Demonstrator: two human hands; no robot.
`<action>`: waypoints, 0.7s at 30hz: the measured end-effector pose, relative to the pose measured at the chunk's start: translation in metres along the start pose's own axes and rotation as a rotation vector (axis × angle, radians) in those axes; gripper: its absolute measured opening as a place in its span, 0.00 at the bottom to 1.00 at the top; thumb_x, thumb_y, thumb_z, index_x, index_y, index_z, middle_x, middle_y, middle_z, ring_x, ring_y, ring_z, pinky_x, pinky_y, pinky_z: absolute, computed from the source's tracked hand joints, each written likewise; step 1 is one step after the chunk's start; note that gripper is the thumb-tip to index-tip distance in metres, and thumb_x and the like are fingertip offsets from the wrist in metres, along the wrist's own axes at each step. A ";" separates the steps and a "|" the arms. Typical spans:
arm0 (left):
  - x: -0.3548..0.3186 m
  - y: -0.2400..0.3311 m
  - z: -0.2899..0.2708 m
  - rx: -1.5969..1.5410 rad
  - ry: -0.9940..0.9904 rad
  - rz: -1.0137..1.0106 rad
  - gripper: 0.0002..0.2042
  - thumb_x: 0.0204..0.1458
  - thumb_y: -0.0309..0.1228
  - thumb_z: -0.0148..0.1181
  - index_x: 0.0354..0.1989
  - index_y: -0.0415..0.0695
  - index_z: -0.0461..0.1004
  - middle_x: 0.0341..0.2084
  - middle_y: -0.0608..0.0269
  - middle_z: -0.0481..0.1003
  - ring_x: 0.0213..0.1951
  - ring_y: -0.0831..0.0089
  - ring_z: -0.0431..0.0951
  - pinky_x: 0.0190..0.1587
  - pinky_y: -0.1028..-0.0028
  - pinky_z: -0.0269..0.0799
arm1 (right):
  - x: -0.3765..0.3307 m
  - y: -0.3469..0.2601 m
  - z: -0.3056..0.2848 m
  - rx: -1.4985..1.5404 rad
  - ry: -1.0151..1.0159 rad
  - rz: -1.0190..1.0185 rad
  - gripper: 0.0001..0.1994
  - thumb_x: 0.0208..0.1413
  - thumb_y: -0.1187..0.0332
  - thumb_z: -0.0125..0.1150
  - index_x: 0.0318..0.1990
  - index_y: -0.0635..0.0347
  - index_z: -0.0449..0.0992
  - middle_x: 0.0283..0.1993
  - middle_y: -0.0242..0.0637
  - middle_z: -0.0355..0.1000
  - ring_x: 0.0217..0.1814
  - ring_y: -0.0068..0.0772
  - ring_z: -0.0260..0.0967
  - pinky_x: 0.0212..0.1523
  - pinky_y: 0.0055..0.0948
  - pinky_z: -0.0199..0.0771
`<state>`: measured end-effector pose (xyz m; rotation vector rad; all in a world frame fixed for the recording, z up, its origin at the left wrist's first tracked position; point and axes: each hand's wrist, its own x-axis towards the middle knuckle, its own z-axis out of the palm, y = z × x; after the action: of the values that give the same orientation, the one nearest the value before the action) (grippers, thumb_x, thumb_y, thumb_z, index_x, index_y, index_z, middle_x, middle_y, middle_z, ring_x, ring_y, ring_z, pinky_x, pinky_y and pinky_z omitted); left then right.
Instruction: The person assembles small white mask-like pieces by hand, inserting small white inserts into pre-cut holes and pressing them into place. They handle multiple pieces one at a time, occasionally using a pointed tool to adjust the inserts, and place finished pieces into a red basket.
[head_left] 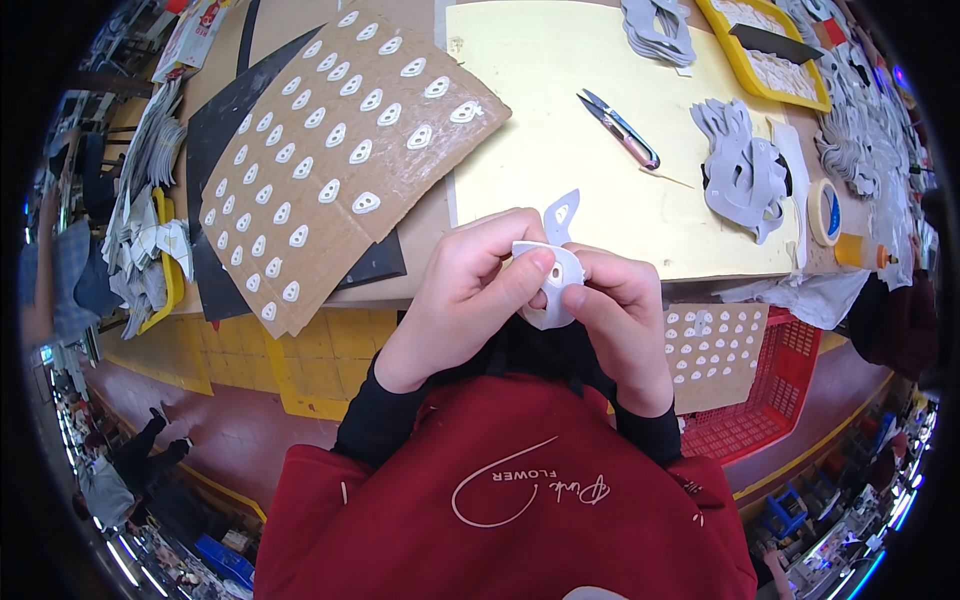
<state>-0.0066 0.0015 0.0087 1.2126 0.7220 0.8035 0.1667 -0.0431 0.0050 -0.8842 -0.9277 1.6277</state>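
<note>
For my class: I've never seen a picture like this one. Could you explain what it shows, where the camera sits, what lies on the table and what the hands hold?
It is one picture from a wide fisheye camera worn on a person's head, looking down, so straight edges bend. There is no machine: the left hand and right hand together hold a small white cut-out piece with a hole. On the pale table mat lie thread snips, grey cut shapes and a tape roll. A brown cardboard sheet carries rows of white stickers. A red basket stands lower right.
</note>
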 end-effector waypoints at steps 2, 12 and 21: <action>0.000 0.000 -0.001 0.074 0.011 0.031 0.10 0.64 0.29 0.53 0.30 0.38 0.70 0.25 0.65 0.70 0.28 0.80 0.71 0.31 0.77 0.65 | -0.001 0.001 -0.001 -0.018 0.013 0.010 0.06 0.62 0.77 0.56 0.36 0.72 0.78 0.31 0.31 0.71 0.32 0.15 0.64 0.32 0.18 0.62; 0.000 -0.005 0.005 0.275 0.090 0.120 0.08 0.60 0.25 0.54 0.28 0.37 0.70 0.24 0.61 0.69 0.27 0.70 0.69 0.30 0.73 0.63 | -0.001 0.012 0.006 -0.027 0.102 -0.050 0.06 0.60 0.77 0.58 0.32 0.69 0.79 0.28 0.29 0.70 0.30 0.14 0.62 0.30 0.18 0.60; 0.004 -0.009 0.018 0.349 0.111 0.257 0.08 0.59 0.24 0.55 0.27 0.37 0.69 0.23 0.59 0.68 0.28 0.67 0.69 0.33 0.71 0.64 | -0.005 0.011 0.004 -0.145 0.208 -0.163 0.06 0.55 0.80 0.55 0.29 0.71 0.78 0.29 0.31 0.70 0.31 0.15 0.63 0.30 0.18 0.60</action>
<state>0.0125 -0.0056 0.0038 1.6079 0.8308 0.9902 0.1600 -0.0504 -0.0022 -1.0286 -0.9543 1.3157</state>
